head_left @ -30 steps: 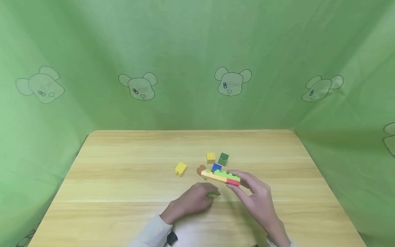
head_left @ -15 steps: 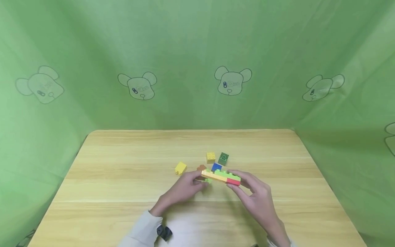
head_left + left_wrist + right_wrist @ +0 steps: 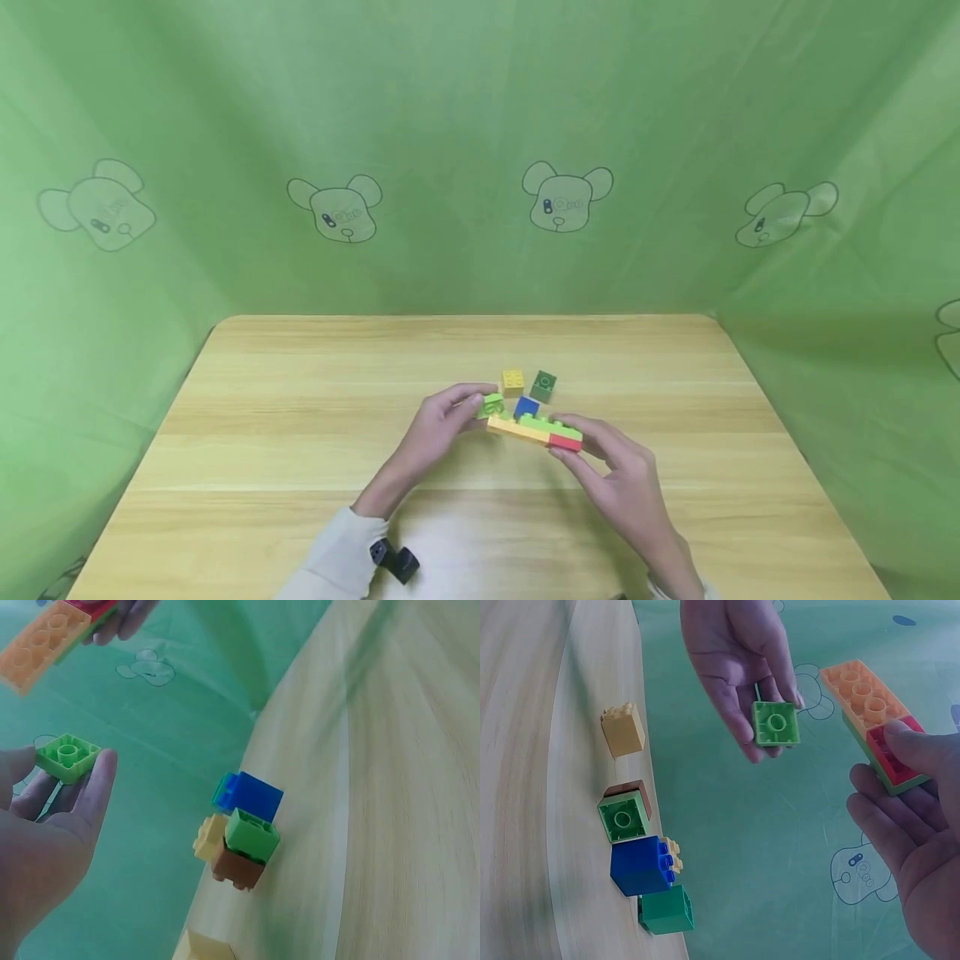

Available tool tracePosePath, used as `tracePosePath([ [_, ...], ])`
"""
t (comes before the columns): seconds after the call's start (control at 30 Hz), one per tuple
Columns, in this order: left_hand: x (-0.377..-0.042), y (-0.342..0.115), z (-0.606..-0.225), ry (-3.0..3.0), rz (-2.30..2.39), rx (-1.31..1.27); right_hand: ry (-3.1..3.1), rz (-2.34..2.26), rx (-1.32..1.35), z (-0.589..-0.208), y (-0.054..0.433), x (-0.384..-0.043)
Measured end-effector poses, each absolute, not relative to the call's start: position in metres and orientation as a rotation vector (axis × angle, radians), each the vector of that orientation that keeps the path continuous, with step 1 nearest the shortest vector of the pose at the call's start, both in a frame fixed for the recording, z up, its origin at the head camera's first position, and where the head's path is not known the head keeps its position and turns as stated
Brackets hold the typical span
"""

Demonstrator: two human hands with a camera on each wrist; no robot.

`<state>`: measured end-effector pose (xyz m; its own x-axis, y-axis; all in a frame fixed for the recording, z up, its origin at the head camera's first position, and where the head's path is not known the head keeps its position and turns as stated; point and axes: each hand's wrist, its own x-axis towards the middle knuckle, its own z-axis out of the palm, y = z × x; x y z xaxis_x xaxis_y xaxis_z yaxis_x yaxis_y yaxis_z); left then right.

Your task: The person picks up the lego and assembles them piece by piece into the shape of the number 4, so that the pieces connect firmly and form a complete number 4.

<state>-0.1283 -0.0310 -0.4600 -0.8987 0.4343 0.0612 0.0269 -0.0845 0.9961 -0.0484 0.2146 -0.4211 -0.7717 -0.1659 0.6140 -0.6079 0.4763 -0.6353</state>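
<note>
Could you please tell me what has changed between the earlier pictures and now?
The left hand has moved forward and to the left, carrying the light green brick it pinches. Nothing was visibly let go. The right hand and the joined orange, red and green bricks it holds stayed nearly still, as did the far yellow brick, the dark green brick and the blue brick.

A black wrist unit (image 3: pixel 395 561) is sitting at the cuff (image 3: pixel 370 523) of the left sleeve (image 3: pixel 330 557) and is showing two joined, blocky parts. Leading back from the unit, this sleeve is presenting plain, pale, near-white fabric with soft creases. Beyond the unit, the left hand (image 3: pixel 433 429) is showing bare. Well right of the unit, the right sleeve (image 3: pixel 711 593) is showing only a pale edge.
</note>
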Motion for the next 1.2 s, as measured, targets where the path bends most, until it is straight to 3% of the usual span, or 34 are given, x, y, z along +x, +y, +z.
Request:
tracePosePath([
  [0.57, -0.110, -0.029, -0.433, 1.804, 2.084, 0.750, -2.262, 1.256, 0.657, -0.422, 0.214, -0.049],
  [1.2, -0.100, -0.024, -0.432, 1.997, 2.113, 1.075, -2.243, 1.254, 0.703, -0.420, 0.215, -0.047],
])
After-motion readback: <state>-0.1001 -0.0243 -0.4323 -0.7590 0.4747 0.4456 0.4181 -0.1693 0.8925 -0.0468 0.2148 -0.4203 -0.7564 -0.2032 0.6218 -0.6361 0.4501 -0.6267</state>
